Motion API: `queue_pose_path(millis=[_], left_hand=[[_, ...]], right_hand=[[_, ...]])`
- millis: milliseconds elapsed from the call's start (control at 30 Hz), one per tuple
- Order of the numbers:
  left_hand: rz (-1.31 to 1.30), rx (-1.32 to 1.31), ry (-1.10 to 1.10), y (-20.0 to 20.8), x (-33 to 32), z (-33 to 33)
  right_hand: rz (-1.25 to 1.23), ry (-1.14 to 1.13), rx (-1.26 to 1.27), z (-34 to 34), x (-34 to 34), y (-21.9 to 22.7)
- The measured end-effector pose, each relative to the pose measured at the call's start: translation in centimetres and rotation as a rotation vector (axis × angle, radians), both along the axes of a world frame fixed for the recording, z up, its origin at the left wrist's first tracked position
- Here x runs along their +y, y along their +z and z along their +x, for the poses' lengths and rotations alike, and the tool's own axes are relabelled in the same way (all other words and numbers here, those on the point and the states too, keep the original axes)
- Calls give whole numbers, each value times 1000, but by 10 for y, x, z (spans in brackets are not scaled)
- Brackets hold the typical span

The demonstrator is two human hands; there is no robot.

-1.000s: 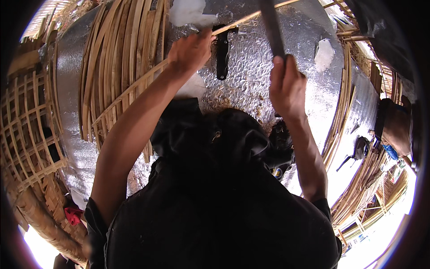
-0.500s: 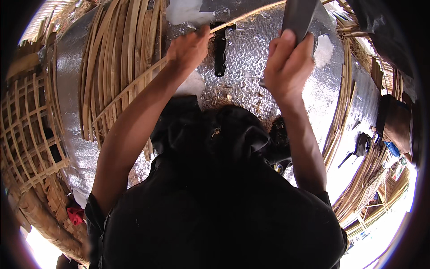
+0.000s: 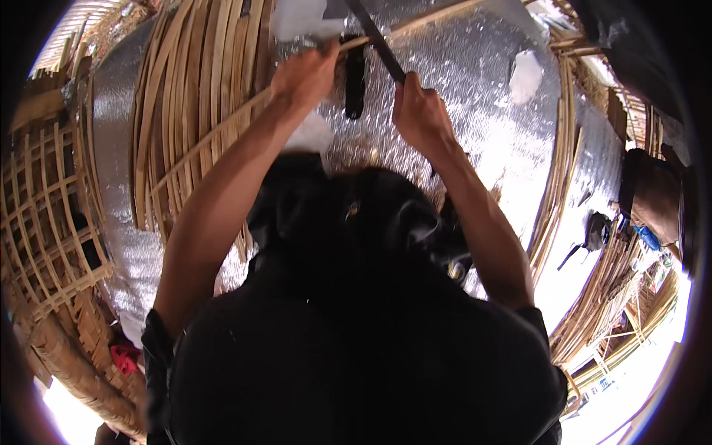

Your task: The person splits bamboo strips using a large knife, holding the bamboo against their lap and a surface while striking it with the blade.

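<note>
The fingers of the left hand are clenched round a strip that slants from near left to far right; those of the right hand grip a knife, its blade crossing the strip. The work looks unfinished: the strip runs on past both sides of the blade, and whether it's cut there I can't tell.

Across the place, from the left: a lattice, a pile of strips, the silvery sheet with a black bar on it, then a bag.
</note>
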State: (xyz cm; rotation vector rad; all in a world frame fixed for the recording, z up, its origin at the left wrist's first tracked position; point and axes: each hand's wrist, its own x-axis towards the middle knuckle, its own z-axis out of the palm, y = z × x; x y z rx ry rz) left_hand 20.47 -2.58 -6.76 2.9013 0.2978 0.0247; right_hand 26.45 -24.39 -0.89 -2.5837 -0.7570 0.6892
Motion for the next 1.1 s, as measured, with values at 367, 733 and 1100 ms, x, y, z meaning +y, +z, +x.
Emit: queue_pose_path(millis=[367, 733, 1100], left_hand=[[-2, -42, -26, -2, 0, 1], [36, -8, -11, -8, 0, 0], [28, -58, -72, 2, 1, 3]], right_hand=[[23, -72, -50, -3, 10, -2], [-11, -132, 92, -5, 19, 14], [61, -92, 62, 1, 15, 4]])
